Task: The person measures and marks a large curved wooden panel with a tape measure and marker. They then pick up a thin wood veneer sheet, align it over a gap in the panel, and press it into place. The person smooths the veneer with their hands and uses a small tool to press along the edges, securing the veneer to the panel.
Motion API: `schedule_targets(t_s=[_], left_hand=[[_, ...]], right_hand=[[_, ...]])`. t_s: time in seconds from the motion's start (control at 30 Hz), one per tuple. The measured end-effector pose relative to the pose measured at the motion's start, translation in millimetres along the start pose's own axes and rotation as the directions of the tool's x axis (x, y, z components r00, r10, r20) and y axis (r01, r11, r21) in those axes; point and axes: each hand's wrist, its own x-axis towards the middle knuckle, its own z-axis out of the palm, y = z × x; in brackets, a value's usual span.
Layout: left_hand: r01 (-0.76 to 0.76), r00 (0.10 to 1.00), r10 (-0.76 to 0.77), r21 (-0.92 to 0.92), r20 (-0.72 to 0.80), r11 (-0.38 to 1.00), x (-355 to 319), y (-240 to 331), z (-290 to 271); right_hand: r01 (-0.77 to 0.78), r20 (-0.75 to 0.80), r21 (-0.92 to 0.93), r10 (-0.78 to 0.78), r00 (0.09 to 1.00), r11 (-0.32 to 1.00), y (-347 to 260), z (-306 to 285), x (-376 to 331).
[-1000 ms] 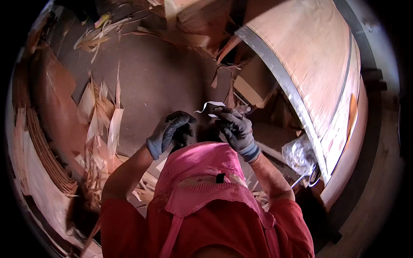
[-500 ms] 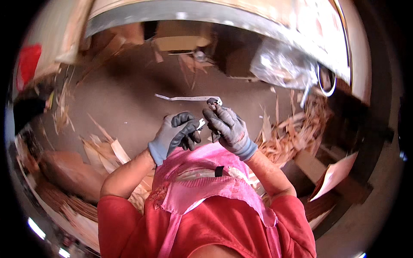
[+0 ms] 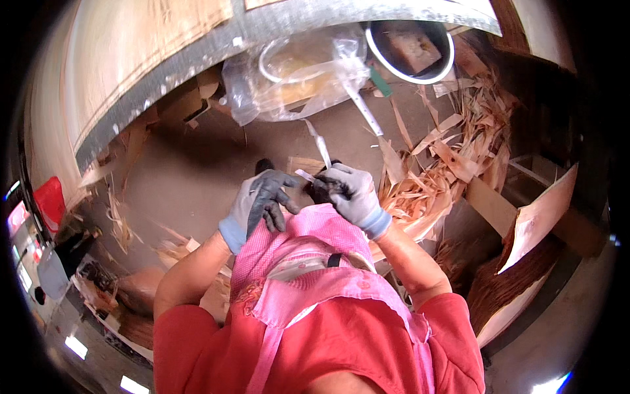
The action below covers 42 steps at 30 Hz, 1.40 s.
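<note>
My right hand (image 3: 352, 194), in a grey glove with dark fingers, is closed on a white strip (image 3: 320, 143). The strip runs forward from the fingers, and a short white end (image 3: 305, 175) sticks out toward my left hand. Opposite it, my left hand (image 3: 261, 200) wears a matching glove. Its fingers are apart and slightly bent, with nothing seen in them. Both hands are just above the pink checked apron (image 3: 308, 226) over my lap. The dark fingers of the right glove hide where the strip is gripped.
A worktable edge (image 3: 197, 62) curves across the front. Below it are a clear plastic bag (image 3: 243, 92) and a white-rimmed bucket (image 3: 448, 65); another white strip (image 3: 363, 110) hangs by the bag. Wood veneer scraps (image 3: 420, 190) heap at right, beside a curved wood sheet (image 3: 541, 217).
My view has swung right, bringing the bucket into sight. The left fingers have come away from the white piece. The strip in my right hand now points forward instead of left.
</note>
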Motion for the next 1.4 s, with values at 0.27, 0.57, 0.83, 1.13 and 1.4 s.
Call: schedule_targets(t_s=[0.27, 0.57, 0.83, 1.13, 1.4], left_hand=[[-0.562, 0.790, 0.426, 0.798, 0.441, 0.215, 62, 55, 54], [-0.725, 0.678, 0.319, 0.676, 0.663, 0.135, 66, 108, 133], [-0.396, 0.537, 0.762, 0.906, 0.361, -0.150, 231, 152, 138], [0.192, 0.761, 0.635, 0.981, -0.131, -0.028, 267, 172, 176], [0.158, 0.831, 0.554, 0.977, -0.054, -0.143, 271, 183, 181]], right_hand=[[-0.175, -0.061, 0.355, 0.209, 0.976, 0.918, -10, -79, -21], [-0.332, 0.271, 0.194, 0.275, 0.922, 0.923, 35, -165, -34], [-0.349, -0.593, -0.139, 0.205, 0.779, 0.927, 91, -342, -42], [0.007, -0.651, 0.439, 0.312, 0.692, 0.899, 117, -305, -11], [0.090, -0.541, 0.674, 0.406, 0.737, 0.733, 110, -208, 114]])
